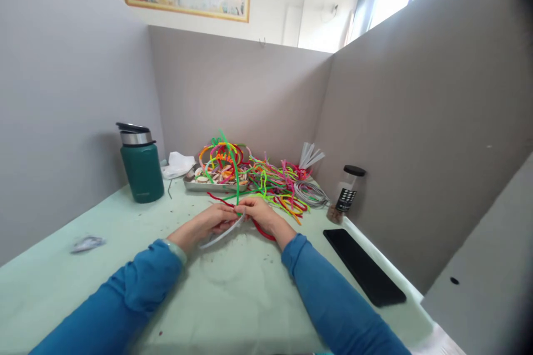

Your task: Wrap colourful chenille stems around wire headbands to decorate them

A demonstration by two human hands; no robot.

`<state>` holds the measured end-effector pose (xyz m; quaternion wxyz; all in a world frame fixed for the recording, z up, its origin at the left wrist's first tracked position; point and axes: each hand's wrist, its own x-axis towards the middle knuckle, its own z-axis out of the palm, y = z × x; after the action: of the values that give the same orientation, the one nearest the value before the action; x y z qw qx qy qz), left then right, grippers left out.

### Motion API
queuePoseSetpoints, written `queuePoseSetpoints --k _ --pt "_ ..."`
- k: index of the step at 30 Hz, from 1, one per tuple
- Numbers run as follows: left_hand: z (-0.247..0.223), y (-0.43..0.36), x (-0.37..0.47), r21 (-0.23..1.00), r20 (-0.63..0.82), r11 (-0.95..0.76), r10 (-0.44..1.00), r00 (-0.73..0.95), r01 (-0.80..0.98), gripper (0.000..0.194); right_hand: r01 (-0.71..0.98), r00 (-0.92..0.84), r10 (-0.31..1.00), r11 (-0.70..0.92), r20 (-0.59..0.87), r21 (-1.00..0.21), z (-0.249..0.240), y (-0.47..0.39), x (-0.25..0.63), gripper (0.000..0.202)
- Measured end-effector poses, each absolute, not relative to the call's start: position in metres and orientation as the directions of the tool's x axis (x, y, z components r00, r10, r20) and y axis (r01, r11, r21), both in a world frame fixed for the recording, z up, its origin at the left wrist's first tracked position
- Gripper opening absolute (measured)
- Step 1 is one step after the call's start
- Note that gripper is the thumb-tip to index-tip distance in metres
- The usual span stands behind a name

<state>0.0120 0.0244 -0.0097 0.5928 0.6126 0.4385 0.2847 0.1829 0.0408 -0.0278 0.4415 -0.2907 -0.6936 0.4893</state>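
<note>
My left hand (217,218) and my right hand (257,212) meet above the middle of the table, both with fingers closed in a pinch. Between the fingertips, a green pipe cleaner (237,177) stands up and leans slightly left at its top. A pale white curved strip (220,241) hangs from the same spot and bends toward my left wrist. One red pipe cleaner (263,231) shows under my right hand, and a red end pokes out behind my left fingers. How the pieces join is hidden by the fingers.
Behind my hands, a metal tray (214,186) holds wooden pieces and bent pipe cleaners. To its right lie a heap of colourful pipe cleaners (275,177) and coiled grey wire (310,194). A green bottle (142,172), a clear jar (345,194) and a black slab (364,266) flank the workspace.
</note>
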Motion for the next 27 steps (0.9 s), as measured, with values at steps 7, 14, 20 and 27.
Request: queuePoseSetpoints --k 7,14,20,27 --pt "-0.009 0.017 0.011 0.974 -0.110 -0.003 0.869 0.483 0.227 0.031 -0.061 -0.417 0.848 0.334 0.328 -0.941 -0.031 0.040 0.182 0.019" --pt "-0.011 0.015 0.014 0.940 -0.063 -0.087 0.905 0.420 0.329 0.041 -0.083 -0.374 0.867 0.322 0.329 -0.943 -0.030 0.037 0.180 0.021" --pt "-0.020 0.018 0.019 0.895 -0.020 -0.122 0.950 0.312 0.429 0.044 -0.062 -0.367 0.878 0.306 0.307 -0.950 -0.031 0.035 0.179 0.023" --pt "-0.019 0.015 0.022 0.874 0.007 -0.164 0.946 0.325 0.457 0.040 -0.073 -0.364 0.870 0.328 0.332 -0.942 -0.033 0.035 0.179 0.023"
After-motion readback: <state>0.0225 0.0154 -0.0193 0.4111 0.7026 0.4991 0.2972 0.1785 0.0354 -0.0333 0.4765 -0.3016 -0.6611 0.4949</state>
